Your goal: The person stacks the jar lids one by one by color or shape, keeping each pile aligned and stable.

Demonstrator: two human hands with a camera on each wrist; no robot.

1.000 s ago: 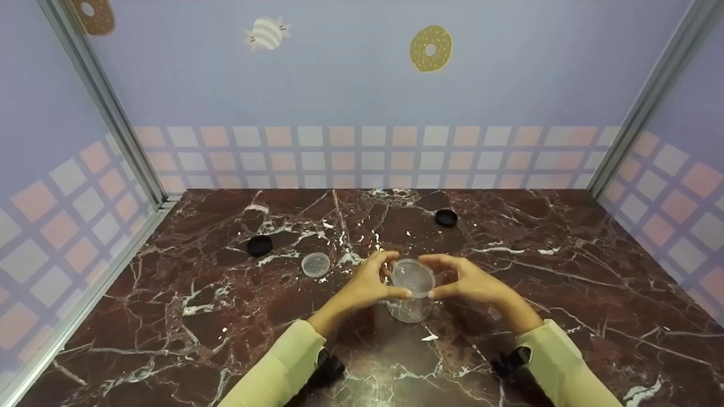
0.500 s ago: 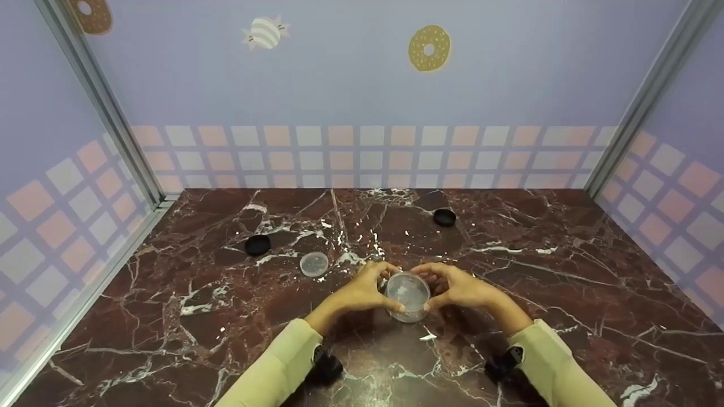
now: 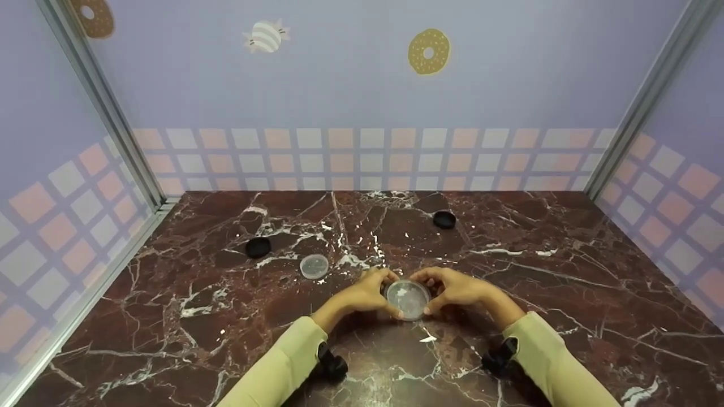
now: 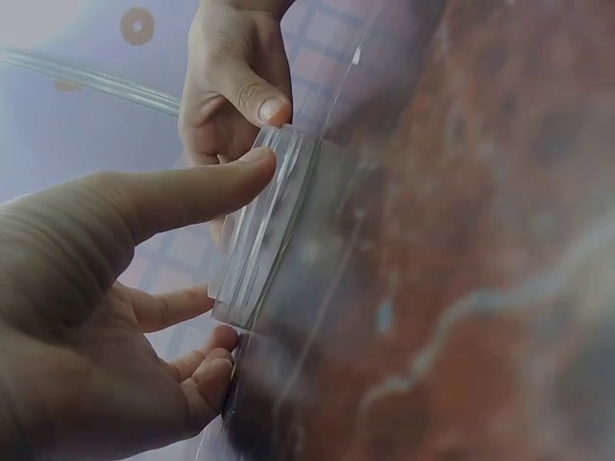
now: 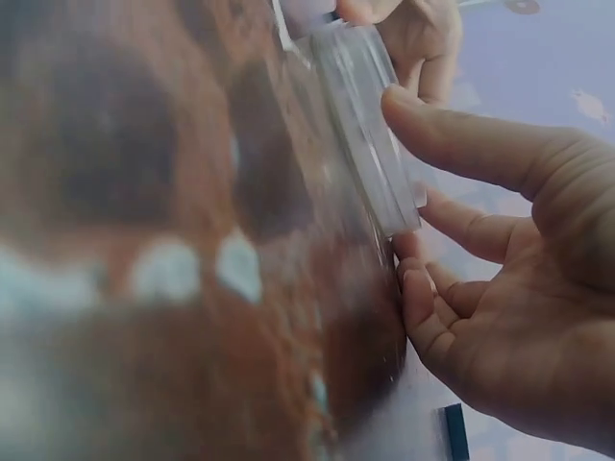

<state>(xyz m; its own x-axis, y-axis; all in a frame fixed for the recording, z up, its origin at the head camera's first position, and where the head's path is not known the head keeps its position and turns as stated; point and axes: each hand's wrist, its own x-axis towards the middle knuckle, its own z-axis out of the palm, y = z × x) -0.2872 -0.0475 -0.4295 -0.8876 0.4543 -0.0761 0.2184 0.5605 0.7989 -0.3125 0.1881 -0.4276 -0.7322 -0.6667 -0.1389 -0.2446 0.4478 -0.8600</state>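
A clear, shallow round plastic container (image 3: 407, 299) sits on the marble table in front of the person. In the wrist views its side (image 4: 264, 230) shows stacked, ridged layers. The left hand (image 3: 367, 294) grips its left side, with the thumb at the near rim and the fingers round the far side. From the right, the right hand (image 3: 461, 291) holds the same container in a mirrored way, its thumb (image 5: 452, 134) pressed to the upper edge. Both hands rest low, close to the tabletop.
A smaller clear round disc (image 3: 314, 266) lies left of the hands. One black round cap (image 3: 258, 247) is further left, and another black cap (image 3: 444, 220) lies toward the back. Patterned walls (image 3: 362, 158) enclose the table.
Both hands have lowered a clear round piece toward the person, onto a clear round dish that stood below it. The two pieces now overlap as one stack. The caps and disc stay put.
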